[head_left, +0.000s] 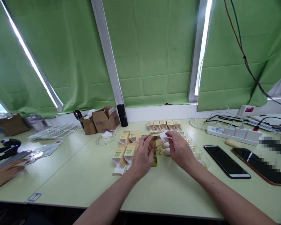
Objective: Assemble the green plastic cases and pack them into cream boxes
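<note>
My left hand [143, 153] grips a small tan carton [158, 142] over a green tray [154, 161] at the middle of the pale green table [84, 178]. My right hand [179, 148] pinches a folded white paper slip [164, 136] at the carton's open top. Small cream cylinders [167, 151] lie by the tray. Open tan cartons with green labels [125, 153] lie to the left of my left hand. A row of upright cartons [164, 125] stands behind the hands.
Clear plastic cups [198, 154] line up right of my right hand. Two phones [226, 161] and a power strip [234, 133] lie at right. Brown boxes [105, 118], a black cylinder [122, 115] and a white charger [106, 135] sit at back left. Another person's hand [4, 173] rests at far left.
</note>
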`<state>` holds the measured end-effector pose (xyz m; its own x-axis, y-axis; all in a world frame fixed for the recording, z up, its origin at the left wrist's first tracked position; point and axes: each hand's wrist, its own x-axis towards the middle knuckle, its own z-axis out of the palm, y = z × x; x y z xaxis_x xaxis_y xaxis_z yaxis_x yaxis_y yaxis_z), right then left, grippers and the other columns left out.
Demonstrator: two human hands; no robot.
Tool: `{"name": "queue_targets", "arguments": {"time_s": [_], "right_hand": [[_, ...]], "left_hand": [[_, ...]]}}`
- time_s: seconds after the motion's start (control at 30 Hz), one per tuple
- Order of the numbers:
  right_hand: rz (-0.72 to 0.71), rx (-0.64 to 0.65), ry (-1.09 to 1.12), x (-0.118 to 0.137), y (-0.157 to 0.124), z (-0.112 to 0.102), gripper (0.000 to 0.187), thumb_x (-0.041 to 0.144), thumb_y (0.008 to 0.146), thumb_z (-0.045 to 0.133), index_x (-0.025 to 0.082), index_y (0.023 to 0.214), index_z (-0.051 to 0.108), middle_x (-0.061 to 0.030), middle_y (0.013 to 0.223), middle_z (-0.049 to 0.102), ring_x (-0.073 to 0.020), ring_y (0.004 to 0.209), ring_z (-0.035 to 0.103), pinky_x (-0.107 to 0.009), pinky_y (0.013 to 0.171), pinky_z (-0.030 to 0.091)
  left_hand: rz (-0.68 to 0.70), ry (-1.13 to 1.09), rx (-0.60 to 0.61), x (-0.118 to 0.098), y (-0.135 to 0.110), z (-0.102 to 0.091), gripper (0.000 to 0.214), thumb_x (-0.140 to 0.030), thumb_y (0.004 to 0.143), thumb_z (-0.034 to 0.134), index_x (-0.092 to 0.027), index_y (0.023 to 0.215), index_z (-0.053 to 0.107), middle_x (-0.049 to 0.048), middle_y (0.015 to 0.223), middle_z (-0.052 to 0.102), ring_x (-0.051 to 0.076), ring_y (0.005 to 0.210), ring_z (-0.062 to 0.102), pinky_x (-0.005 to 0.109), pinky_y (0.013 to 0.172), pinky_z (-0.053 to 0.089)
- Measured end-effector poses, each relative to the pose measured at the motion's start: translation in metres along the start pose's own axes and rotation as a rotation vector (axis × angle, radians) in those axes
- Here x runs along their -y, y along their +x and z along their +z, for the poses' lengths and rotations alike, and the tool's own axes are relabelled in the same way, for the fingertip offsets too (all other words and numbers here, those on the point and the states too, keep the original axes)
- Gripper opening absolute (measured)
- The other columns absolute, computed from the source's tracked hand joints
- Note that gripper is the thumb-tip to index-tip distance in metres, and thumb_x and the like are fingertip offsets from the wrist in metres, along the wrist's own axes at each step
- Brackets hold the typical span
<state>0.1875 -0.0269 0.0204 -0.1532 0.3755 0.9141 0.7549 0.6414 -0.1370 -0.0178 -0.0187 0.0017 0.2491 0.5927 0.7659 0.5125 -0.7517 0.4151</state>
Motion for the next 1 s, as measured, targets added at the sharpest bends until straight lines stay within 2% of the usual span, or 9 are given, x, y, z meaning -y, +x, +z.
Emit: {"name": "queue_targets", "arguments": {"time_s": [0.3,0.57,0.7,0.87,1.0], "right_hand": [[-0.048,0.042,0.027,0.000,0.000,0.000,0.033,0.009,0.103,0.041,0.020,0.129,0.055,-0.0131,0.111,0.073,-0.0275,0.100,0.070,-0.044,0.083,0.061],[-0.136,0.088,-0.027,0.002,-0.004,0.007,0.043,-0.001,0.092,0.044,0.017,0.129,0.059,-0.0132,0.110,0.076,-0.0270,0.097,0.070,-0.046,0.089,0.058],[-0.110,0.083,-0.007,0.004,-0.001,0.004,0.040,0.000,0.093,0.045,0.018,0.125,0.060,-0.0114,0.106,0.075,-0.0266,0.095,0.068,-0.044,0.086,0.057],[-0.073,0.044,0.038,0.009,0.004,-0.001,0.034,0.002,0.095,0.044,0.020,0.119,0.060,-0.0068,0.090,0.071,-0.0256,0.090,0.066,-0.041,0.081,0.054],[-0.084,0.046,0.046,0.012,0.004,-0.002,0.031,0.004,0.096,0.045,0.020,0.118,0.060,-0.0072,0.091,0.070,-0.0258,0.091,0.065,-0.042,0.082,0.052]], "left_hand": [[-0.035,-0.005,0.043,-0.001,0.000,0.000,0.072,-0.009,0.097,0.056,-0.033,0.162,0.035,0.0119,0.140,0.054,0.028,0.134,0.057,0.049,0.112,0.054],[-0.087,-0.042,0.028,0.003,-0.001,0.003,0.066,-0.011,0.097,0.056,-0.030,0.158,0.039,0.0119,0.144,0.052,0.027,0.137,0.056,0.048,0.110,0.056],[-0.091,-0.053,0.027,0.006,-0.001,0.004,0.064,-0.012,0.097,0.057,-0.029,0.157,0.040,0.0122,0.144,0.052,0.027,0.138,0.055,0.048,0.111,0.056],[-0.095,-0.057,-0.003,0.007,-0.002,0.005,0.064,-0.015,0.098,0.057,-0.029,0.158,0.039,0.0129,0.145,0.052,0.028,0.139,0.055,0.047,0.111,0.055],[-0.090,-0.063,-0.018,0.007,-0.001,0.005,0.063,-0.015,0.098,0.057,-0.028,0.157,0.041,0.0131,0.145,0.052,0.028,0.140,0.054,0.048,0.112,0.055]]}}
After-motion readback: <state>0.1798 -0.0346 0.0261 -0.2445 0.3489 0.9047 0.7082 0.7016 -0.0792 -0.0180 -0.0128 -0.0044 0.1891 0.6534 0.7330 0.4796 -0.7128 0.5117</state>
